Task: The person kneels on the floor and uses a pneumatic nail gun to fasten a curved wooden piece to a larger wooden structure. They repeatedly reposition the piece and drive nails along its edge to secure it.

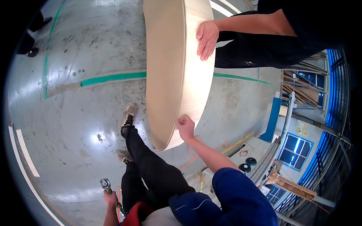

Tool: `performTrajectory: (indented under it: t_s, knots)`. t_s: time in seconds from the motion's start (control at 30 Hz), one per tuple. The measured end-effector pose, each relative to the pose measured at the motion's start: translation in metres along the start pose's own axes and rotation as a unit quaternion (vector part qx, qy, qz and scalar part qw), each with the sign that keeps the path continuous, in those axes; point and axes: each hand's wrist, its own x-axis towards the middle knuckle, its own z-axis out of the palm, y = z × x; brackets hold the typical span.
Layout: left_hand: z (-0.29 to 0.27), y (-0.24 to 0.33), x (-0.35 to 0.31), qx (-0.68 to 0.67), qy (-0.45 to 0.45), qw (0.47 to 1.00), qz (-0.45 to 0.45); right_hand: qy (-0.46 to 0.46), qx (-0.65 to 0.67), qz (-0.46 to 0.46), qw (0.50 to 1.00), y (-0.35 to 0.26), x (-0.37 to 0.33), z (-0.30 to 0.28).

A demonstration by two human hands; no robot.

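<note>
A large, pale wooden curved board [164, 67] stretches from the top of the head view toward me, its long edge running down its middle. My right hand [185, 127] is closed at that edge, near the board's close end, with its fingers curled. Low at the left, my left hand [109, 198] is wrapped round a hand-held power tool [105, 184] with a silver head, away from the board. The tool's lower part is partly hidden by the hand. A co-worker's hand [207, 39] lies flat on the board's right side, farther off.
The grey floor [94, 113] carries green tape lines [113, 78]. A co-worker in dark trousers [249, 52] stands beyond the board on the right. Behind are a rack of wooden strips [303, 94] and a pale bench [260, 150] with black discs. Orange hose [120, 196] hangs near my left leg.
</note>
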Motion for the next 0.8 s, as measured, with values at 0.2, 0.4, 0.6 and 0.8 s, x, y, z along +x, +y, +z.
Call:
performTrajectory:
  t_s: [0.2,0.4,0.6,0.8]
  knots:
    - [-0.012,0.095,-0.008,0.224,0.052,0.97,0.077,-0.032,0.022,0.053,0.998,-0.003,-0.001,-0.005]
    - [-0.007,0.163,-0.015,0.187,0.039,0.977,0.09,-0.038,0.038,0.116,0.992,-0.04,-0.003,-0.003]
    - [-0.008,0.171,0.027,0.149,-0.005,0.987,0.053,-0.093,0.013,0.017,0.995,-0.122,0.055,0.001]
    - [-0.016,0.216,0.066,0.175,-0.026,0.983,0.04,-0.04,0.055,-0.126,0.99,-0.258,0.183,0.015]
